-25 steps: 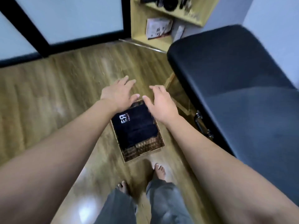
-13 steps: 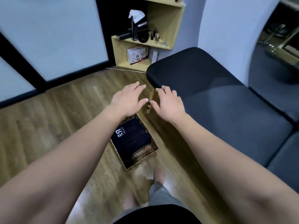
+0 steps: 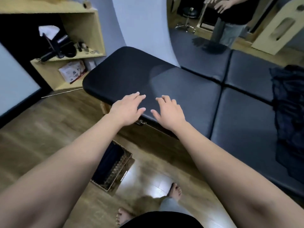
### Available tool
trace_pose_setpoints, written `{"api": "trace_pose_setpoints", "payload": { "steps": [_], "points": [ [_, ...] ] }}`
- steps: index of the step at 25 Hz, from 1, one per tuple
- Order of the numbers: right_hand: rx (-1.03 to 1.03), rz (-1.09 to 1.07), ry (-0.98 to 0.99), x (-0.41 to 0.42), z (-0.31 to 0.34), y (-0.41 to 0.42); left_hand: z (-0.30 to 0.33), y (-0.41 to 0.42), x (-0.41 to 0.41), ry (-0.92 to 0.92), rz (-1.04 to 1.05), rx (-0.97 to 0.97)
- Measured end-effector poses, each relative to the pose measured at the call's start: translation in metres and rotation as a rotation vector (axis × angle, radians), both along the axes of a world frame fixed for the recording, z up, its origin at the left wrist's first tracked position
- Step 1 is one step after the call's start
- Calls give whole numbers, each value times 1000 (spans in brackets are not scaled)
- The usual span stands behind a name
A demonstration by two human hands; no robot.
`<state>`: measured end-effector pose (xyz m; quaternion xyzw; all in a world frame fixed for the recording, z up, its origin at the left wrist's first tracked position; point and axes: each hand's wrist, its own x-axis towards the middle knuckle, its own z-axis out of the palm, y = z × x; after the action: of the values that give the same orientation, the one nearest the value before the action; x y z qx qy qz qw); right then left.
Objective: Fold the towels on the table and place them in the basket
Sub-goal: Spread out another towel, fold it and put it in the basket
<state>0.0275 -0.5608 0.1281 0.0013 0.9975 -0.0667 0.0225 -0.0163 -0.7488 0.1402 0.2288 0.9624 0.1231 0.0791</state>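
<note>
Towels show in two places: a dark folded towel (image 3: 107,163) lies inside the woven basket (image 3: 122,170) on the wooden floor (image 3: 49,129), partly hidden behind the left forearm, and a dark crumpled towel (image 3: 289,102) lies heaped at the far right of the padded surface (image 3: 189,89), well apart from both hands. That surface is black and cushioned, split by seams into panels, and a mirror (image 3: 230,30) stands against its far edge. The left hand (image 3: 127,109) is stretched out palm down over the near edge of the surface, its fingers (image 3: 137,97) straight and slightly spread, holding nothing. The right hand (image 3: 169,111) is just beside it, also palm down, with fingers loosely extended and nothing in its grasp; whether either hand touches the padding cannot be told. Both forearms reach forward from the bottom corners of the view. The basket stands on the floor near the person's bare feet (image 3: 176,191), just in front of the surface's wooden side. A pale wooden shelf unit (image 3: 92,35) with small dark items and a printed box stands at the upper left, against the wall
</note>
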Motion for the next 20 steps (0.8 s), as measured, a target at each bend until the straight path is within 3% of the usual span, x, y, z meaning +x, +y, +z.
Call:
{"api": "trace_pose_setpoints", "payload": {
  "steps": [7,14,20],
  "points": [
    [-15,-288,-13,54,-7,185,2,197,-3,-2,-265,-22],
    [-25,-575,-7,137,-9,371,-7,413,48,-11,-545,-37],
    [-81,-822,30,212,-14,460,-17,532,100,-46,-775,-57]
  ]
}}
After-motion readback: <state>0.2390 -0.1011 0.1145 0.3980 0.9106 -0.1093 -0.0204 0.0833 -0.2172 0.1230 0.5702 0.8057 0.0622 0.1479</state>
